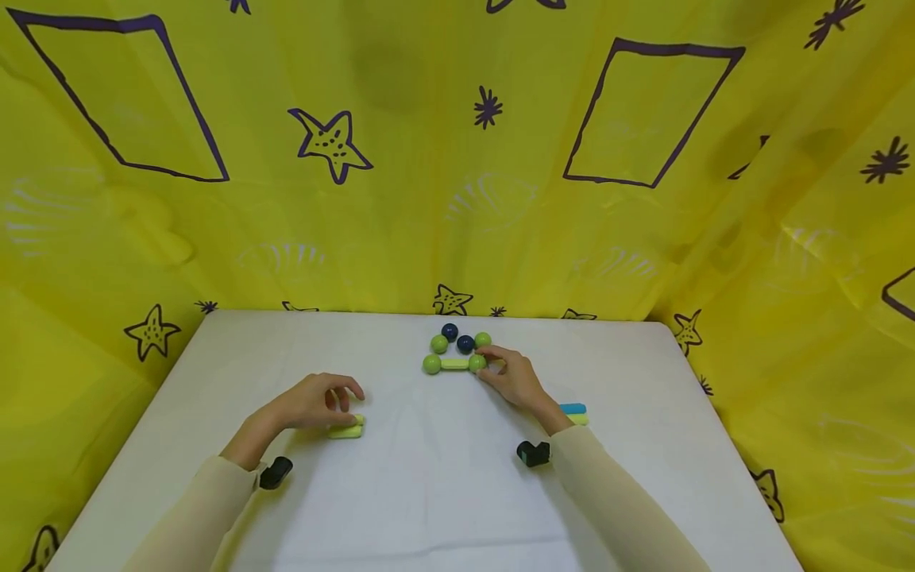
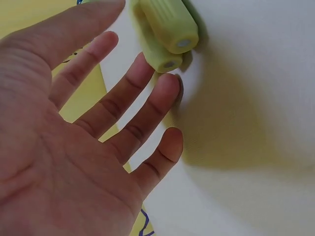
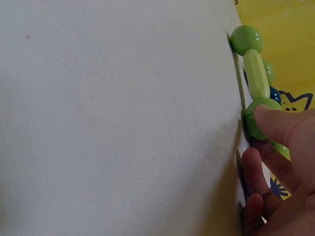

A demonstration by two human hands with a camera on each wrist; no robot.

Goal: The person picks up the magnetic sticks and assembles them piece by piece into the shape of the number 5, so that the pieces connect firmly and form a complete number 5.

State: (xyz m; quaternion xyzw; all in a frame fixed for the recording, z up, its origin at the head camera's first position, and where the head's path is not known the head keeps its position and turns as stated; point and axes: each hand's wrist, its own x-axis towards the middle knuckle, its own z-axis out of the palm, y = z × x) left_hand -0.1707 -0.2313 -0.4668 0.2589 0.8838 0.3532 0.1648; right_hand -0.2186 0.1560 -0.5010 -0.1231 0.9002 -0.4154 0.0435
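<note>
Sleeves (image 1: 193, 508) enter at the lower left and lower right of the head view, over a white-covered counter (image 1: 429, 485). Left of centre, the left hand (image 1: 312, 402) stands at two pale green bars (image 1: 345, 433) lying side by side; its grip is apart, and contact with the bars cannot be confirmed. Right of centre, a blue bar (image 1: 573, 408) and a yellow-green bar (image 1: 578, 419) lie together, partly behind the right forearm. Farther up, the right hand (image 1: 518, 383) has its grip clamped on a green ball (image 1: 475, 363) at the right end of a connecting bar (image 1: 454, 364); a second green ball (image 1: 432, 364) caps the left end. Behind this assembly are two navy balls (image 1: 465, 344) and two further green balls (image 1: 439, 344). A yellow curtain (image 1: 407, 222) fills the upper frame.

Step in hand: apparently, steadying or placing the assembly while collecting another bar. The next move likely calls for pinching one bar at left and aligning its end with a ball.
</note>
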